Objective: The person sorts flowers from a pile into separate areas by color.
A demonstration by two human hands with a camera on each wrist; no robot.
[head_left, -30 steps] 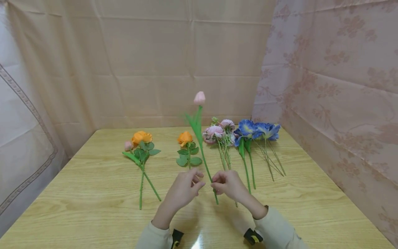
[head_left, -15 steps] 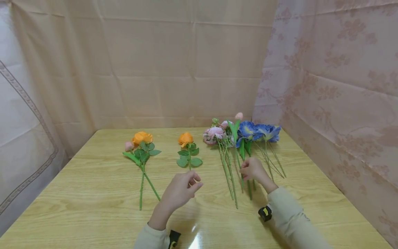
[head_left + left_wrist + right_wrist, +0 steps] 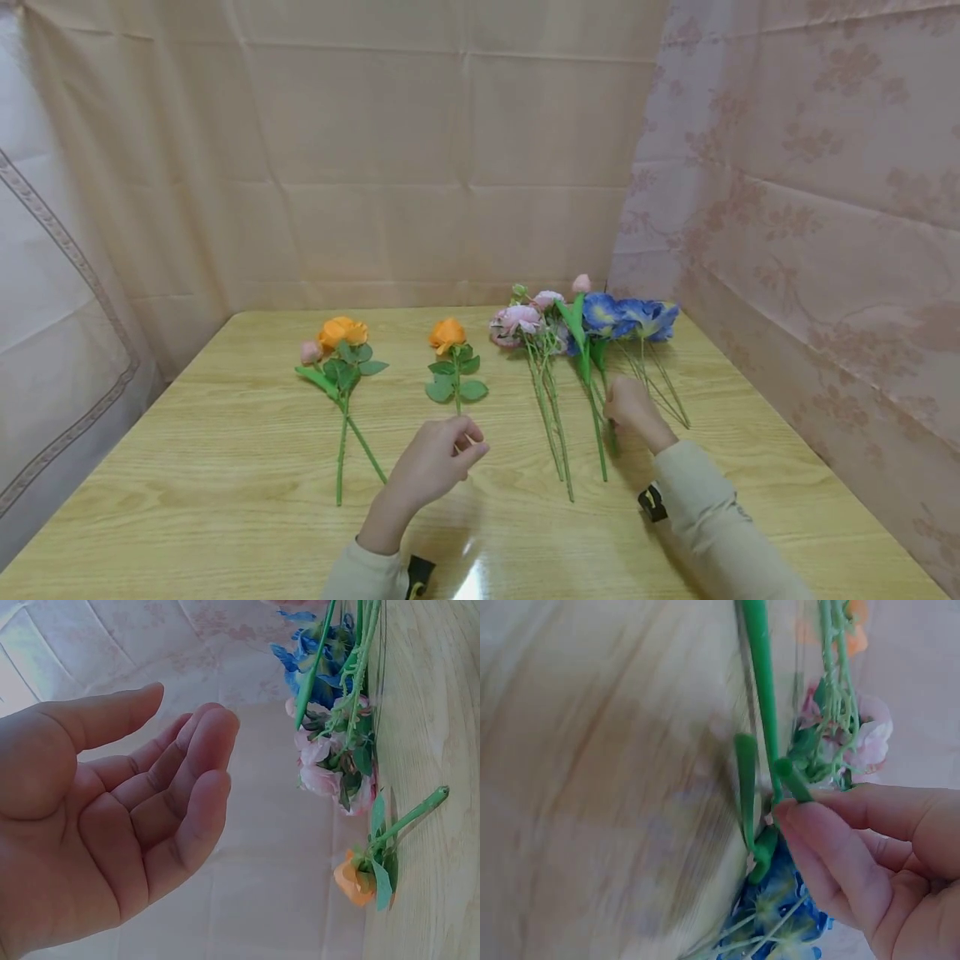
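My right hand [image 3: 630,410] is low over the table at the right and pinches a green stem [image 3: 793,780] between thumb and fingers. In the head view this pink tulip [image 3: 581,284] leans over the blue flowers, its long green leaves [image 3: 574,329] overlapping them. Two other thick green stems [image 3: 761,682] lie beside the fingertips. My left hand [image 3: 431,467] hovers over the middle with relaxed, slightly bent fingers and nothing in it; its palm [image 3: 82,825] shows in the left wrist view. Closest to it lies a single orange rose [image 3: 447,335] with green leaves.
Pink peony-like flowers [image 3: 517,321] on thin stems lie left of the blue flowers [image 3: 647,320]. At the left, an orange rose [image 3: 342,333] and a pink tulip [image 3: 311,352] cross stems on the wooden table [image 3: 225,467]. Curtains [image 3: 360,167] stand behind and at both sides.
My right hand has carried the pink tulip from upright at the middle rightward and down to the blue flowers. The left hand has stayed nearly still.
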